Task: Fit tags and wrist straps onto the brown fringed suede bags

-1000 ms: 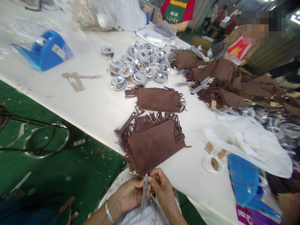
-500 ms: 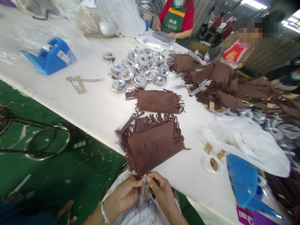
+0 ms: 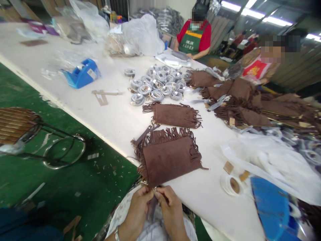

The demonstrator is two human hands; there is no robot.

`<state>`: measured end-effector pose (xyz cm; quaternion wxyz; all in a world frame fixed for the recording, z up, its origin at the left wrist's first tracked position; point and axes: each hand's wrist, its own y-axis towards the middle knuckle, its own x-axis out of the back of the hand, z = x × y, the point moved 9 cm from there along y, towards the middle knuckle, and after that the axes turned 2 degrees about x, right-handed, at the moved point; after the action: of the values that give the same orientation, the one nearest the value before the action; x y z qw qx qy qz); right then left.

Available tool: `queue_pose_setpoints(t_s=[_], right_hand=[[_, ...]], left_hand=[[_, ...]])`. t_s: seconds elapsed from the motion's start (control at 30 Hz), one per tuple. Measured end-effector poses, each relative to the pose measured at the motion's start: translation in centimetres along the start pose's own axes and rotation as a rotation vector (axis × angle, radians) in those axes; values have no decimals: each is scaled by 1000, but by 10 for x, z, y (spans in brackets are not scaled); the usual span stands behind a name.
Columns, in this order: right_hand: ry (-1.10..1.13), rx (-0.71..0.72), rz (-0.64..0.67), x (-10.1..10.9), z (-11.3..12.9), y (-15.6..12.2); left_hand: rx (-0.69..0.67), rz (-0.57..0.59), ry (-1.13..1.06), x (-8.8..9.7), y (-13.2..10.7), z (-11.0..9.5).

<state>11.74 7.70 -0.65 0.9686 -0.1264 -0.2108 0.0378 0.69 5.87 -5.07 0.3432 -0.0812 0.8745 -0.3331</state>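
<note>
Head view, two hands pinching one grey strip, two fringed brown bags ahead

The scene is taken in by a single camera worn on the head, by which the tabletop is viewed obliquely, forward and down. The left hand and right hand are seen from above, close up at six o'clock, with the brown fringed pouch framed just beyond. The green floor is looked down upon at eight o'clock. Farther off, a co-worker in a green apron is faced at one o'clock, and ceiling lights are caught at two.
</note>
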Motion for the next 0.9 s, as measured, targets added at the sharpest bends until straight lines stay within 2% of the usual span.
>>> queue_pose_setpoints(t_s=[0.07,0.17,0.23,0.4,0.6,0.77,0.9], right_hand=[[7,21,-6,-1,-1,-1],[51,24,-10,-1,-4,0],[105,-26,9,-5,-10,2],[208,-138,66,-16,-19,4],[135,-67,25,-15,-10,3],[54,-13,-21,-13,-6,4],[-58,53,-61,-12,1,3]], left_hand=[[-94,-8,104,0,1,-6],[-216,-103,318,7,3,-14],[-289,-165,437,12,1,-20],[-437,-211,687,10,-8,-32],[-415,-260,698,16,-12,-33],[-343,-206,571,24,-9,-23],[-311,-167,496,21,-12,-24]])
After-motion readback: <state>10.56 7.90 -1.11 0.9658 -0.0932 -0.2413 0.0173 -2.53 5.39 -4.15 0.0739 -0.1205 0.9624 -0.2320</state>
